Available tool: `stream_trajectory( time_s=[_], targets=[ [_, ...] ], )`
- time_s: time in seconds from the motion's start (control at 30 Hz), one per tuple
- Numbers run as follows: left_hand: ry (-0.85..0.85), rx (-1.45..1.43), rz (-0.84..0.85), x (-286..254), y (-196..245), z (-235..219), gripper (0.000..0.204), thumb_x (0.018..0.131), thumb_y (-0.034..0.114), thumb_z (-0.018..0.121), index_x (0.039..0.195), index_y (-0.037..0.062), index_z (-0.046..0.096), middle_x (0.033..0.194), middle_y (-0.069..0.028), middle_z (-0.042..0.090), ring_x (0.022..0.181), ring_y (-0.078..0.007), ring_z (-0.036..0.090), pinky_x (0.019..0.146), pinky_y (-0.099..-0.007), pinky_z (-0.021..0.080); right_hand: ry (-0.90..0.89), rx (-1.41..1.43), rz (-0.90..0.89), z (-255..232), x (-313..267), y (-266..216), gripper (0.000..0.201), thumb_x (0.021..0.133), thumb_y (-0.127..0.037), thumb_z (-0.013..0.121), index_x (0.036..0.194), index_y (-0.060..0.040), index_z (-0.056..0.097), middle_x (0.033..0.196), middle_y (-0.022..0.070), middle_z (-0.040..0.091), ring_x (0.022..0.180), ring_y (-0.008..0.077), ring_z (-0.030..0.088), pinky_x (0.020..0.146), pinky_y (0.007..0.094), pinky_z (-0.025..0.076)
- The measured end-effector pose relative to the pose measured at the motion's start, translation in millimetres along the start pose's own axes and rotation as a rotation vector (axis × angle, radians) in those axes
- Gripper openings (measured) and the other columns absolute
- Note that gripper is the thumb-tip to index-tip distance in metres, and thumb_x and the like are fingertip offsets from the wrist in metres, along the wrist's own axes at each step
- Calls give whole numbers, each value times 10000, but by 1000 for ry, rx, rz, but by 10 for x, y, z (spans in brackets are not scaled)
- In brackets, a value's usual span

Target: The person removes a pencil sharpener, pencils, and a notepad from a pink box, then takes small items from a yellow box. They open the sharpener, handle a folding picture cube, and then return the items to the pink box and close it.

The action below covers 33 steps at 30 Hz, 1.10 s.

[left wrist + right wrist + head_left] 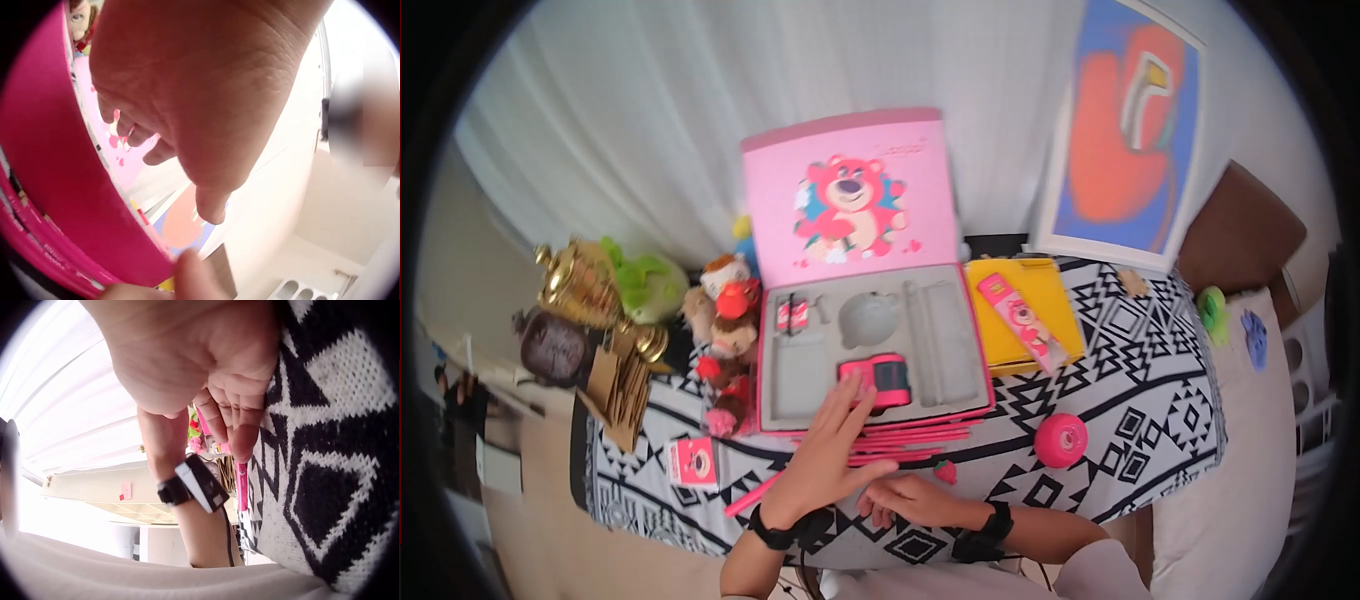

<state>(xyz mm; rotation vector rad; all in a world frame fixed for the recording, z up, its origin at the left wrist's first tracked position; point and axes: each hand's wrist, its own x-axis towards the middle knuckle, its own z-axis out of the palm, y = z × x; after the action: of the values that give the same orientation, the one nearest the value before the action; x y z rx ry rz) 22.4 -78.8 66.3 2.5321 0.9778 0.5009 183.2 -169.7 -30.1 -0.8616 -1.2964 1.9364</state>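
Observation:
An opened pink gift box [848,195] with a bear on its lid stands on the cloth, with a grey moulded tray [800,362] inside. My left hand [825,450] reaches over the box's front edge, fingers straight, fingertips on a pink-and-dark item [891,379] lying in the tray. In the left wrist view my left hand [194,87] is above the pink box wall [56,162]; its fingertips' contact is hidden there. My right hand [918,500] rests before the box, fingers loosely bent, holding nothing; in the right wrist view the hand [206,369] is beside the patterned cloth [344,456].
Pink sticks or layers [915,436] lie along the box's front. Left are plush toys [730,335], a gold trophy [580,285], cardboard [617,395] and a bear card [694,463]. Right are a yellow box [1000,335], a pink packet [1022,322] and a round pink item [1061,440].

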Motion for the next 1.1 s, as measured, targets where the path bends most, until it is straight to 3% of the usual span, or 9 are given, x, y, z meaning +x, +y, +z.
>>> stream_trajectory(
  time_s=[0.1, 0.13, 0.23, 0.4, 0.73, 0.87, 0.93, 1.03, 1.1],
  targets=[
    [2, -572, -101, -605, 38, -337, 683, 736, 186, 800, 1327, 11, 507, 1431, -188, 434, 1315, -329, 435, 1066, -395, 355, -4, -91, 38, -9, 0, -70, 277, 1008, -227, 485, 999, 23, 604, 864, 53, 643, 709, 95, 622, 635, 253, 522],
    [58, -582, -170, -814, 25, -387, 552, 716, 136, 805, 1212, 6, 601, 1280, -162, 581, 1178, -315, 554, 991, -383, 423, 2, -95, 68, 9, -1, -66, 264, 1000, -219, 504, 1001, 25, 607, 865, 53, 644, 713, 94, 623, 640, 253, 524],
    [306, -315, -416, -1402, -104, -318, 393, 696, 74, 797, 1064, 17, 672, 1077, -116, 673, 980, -301, 623, 871, -367, 475, 17, -60, 94, 28, 13, -48, 211, 978, -164, 544, 1013, 34, 610, 885, 62, 653, 726, 101, 630, 656, 249, 533],
    [435, 85, -599, -1783, -225, -67, 503, 673, 42, 784, 1142, 17, 604, 1201, -129, 581, 1105, -307, 551, 918, -375, 454, 14, -126, 95, 57, 38, -101, 171, 974, -97, 528, 1002, 48, 612, 897, 80, 664, 726, 109, 636, 634, 245, 527],
    [318, 164, -480, -1446, -439, -61, 261, 715, -34, 653, 972, 9, 641, 940, -138, 574, 888, -341, 559, 785, -398, 461, 51, -93, 124, 48, 11, -199, 176, 954, -131, 576, 1013, 30, 618, 878, 69, 654, 743, 94, 625, 668, 246, 522],
    [365, 256, -514, -1443, -586, -99, 216, 726, -14, 650, 940, 17, 658, 930, -128, 587, 890, -332, 553, 786, -407, 456, 4, -590, -68, -52, -94, -525, 160, 899, -73, 626, 1042, -2, 636, 951, 81, 662, 807, 145, 648, 712, 262, 520],
    [332, 280, -578, -1467, -654, -34, 276, 709, -17, 680, 981, 17, 647, 969, -131, 579, 943, -331, 540, 816, -410, 454, 245, -1016, -434, -128, -202, -800, 169, 888, -127, 641, 1033, -40, 633, 1011, 94, 655, 897, 244, 652, 760, 319, 529],
    [435, 289, -600, -1347, -533, 56, 376, 675, -22, 722, 1037, 14, 626, 1023, -135, 554, 995, -336, 516, 855, -414, 446, 770, -972, -280, -340, -511, -1263, 278, 832, -104, 691, 1090, -36, 613, 1066, 125, 642, 973, 300, 620, 851, 373, 496],
    [514, 241, -615, -1311, -426, 99, 454, 645, -14, 763, 1069, 13, 603, 1052, -146, 525, 1021, -344, 498, 874, -420, 429, 1124, -1315, -344, -546, -634, -1377, 382, 797, -94, 719, 1143, -14, 579, 1128, 159, 603, 1046, 336, 566, 919, 398, 442]
  ],
)
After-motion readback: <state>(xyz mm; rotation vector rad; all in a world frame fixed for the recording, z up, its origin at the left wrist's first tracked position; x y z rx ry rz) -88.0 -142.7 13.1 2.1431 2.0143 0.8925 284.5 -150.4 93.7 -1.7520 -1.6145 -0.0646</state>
